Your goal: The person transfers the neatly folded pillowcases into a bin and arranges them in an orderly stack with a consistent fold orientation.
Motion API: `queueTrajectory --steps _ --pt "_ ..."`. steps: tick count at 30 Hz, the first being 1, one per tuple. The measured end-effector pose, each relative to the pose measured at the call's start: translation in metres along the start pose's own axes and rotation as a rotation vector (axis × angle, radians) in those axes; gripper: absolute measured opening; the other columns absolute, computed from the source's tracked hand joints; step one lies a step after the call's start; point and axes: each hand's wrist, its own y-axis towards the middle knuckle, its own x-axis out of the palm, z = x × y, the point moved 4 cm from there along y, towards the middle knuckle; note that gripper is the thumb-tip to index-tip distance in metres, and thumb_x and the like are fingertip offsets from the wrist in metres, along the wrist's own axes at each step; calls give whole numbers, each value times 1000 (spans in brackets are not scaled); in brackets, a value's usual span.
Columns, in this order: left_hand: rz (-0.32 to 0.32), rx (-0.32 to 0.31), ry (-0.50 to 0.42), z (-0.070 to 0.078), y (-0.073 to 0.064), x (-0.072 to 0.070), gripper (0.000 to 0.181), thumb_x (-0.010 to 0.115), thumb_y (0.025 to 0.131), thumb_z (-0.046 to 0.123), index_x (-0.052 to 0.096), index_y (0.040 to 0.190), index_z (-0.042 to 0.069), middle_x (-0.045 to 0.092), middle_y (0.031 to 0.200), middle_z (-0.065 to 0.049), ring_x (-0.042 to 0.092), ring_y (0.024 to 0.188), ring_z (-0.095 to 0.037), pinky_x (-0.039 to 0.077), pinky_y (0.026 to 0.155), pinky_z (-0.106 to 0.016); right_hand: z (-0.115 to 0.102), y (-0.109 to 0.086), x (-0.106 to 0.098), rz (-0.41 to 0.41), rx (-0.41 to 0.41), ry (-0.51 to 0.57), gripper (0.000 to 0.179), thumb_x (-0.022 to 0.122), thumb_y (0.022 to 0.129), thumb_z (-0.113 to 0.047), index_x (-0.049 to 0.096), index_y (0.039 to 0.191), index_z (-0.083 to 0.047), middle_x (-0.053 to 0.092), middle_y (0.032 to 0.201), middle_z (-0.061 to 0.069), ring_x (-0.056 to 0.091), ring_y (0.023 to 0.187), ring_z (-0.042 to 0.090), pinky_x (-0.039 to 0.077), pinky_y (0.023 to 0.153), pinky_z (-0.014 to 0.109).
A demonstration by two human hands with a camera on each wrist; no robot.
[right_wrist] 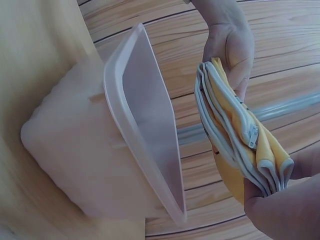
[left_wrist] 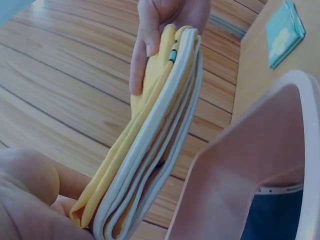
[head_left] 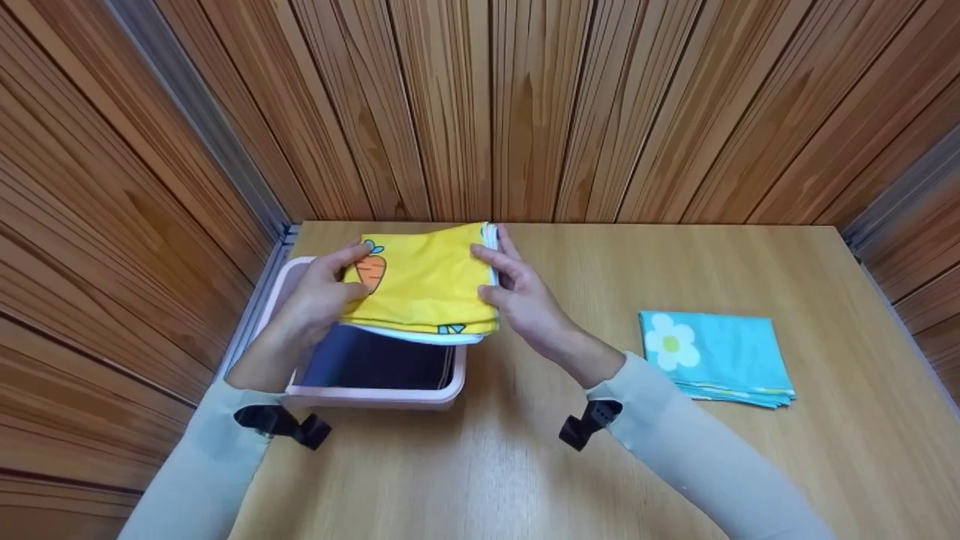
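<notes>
Yellow folded cloth pinched by both hands over pink bin.

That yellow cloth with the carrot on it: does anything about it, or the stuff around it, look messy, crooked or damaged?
Nothing stands out. The yellow cloth is neatly folded, held by the left hand and right hand above the pink bin. The blue flowered cloth lies folded flat on the table. No spills or tears are visible.
</notes>
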Motion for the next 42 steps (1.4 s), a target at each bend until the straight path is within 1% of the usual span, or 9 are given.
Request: queueTrajectory --steps 2,4,8,12,19,27,36,39,42 --pt "1 -15 -14 -4 -2 -6 65 51 99 -8 32 159 8 17 169 -12 42 132 -29 50 87 -23 3 1 5 -4 8 0 57 46 96 17 44 151 3 -9 171 1 -3 156 20 19 122 34" --pt "-3 -28 -21 -8 -3 -12 65 50 99 -7 32 160 8 25 165 -16 49 120 -28 53 80 -21 5 2 11 -5 18 -9 58 47 95 17 44 151 3 -9 171 1 -2 156 21 19 123 34" --pt "-16 -55 -48 -14 -6 -23 65 47 100 -9 30 160 8 34 155 -21 56 105 -23 56 78 -21 10 5 22 -34 18 -5 58 46 94 17 42 151 5 -10 171 4 -3 156 23 19 122 34" --pt "-31 -63 -62 -20 -10 -31 68 46 99 -11 28 161 8 30 155 -21 56 102 -20 56 79 -21 12 5 31 -69 -1 58 60 45 92 18 38 151 9 -12 171 6 1 156 26 23 121 37" --pt "-43 -136 -83 -31 -13 -44 68 44 101 -6 25 163 15 29 157 -19 58 107 -21 57 86 -24 20 8 41 -82 26 38 61 46 91 19 41 151 7 -9 171 6 6 156 26 25 121 34" --pt "-69 -180 -112 -47 -14 -57 74 43 100 -7 21 164 21 25 161 -19 61 105 -21 58 87 -29 27 8 53 -84 69 -14 61 49 91 19 47 149 2 -7 171 4 4 156 22 16 123 31" --pt "-91 -175 -123 -45 -14 -62 76 46 99 -7 18 165 20 23 164 -17 60 109 -21 57 89 -28 31 8 55 -71 116 -58 59 51 95 15 51 149 -7 -3 172 4 18 155 26 27 120 35" --pt "-86 -174 -52 -46 -14 -61 74 50 101 -2 19 164 17 22 166 -18 54 125 -29 52 101 -35 30 6 56 -70 113 -138 57 55 94 11 51 149 -7 -3 172 5 15 155 28 27 121 38" --pt "-63 -166 74 -47 -15 -61 73 55 103 12 16 165 15 12 169 -20 29 148 -41 34 117 -52 29 5 54 -53 116 -240 58 59 93 4 51 149 -8 -3 172 5 6 156 28 20 124 42"
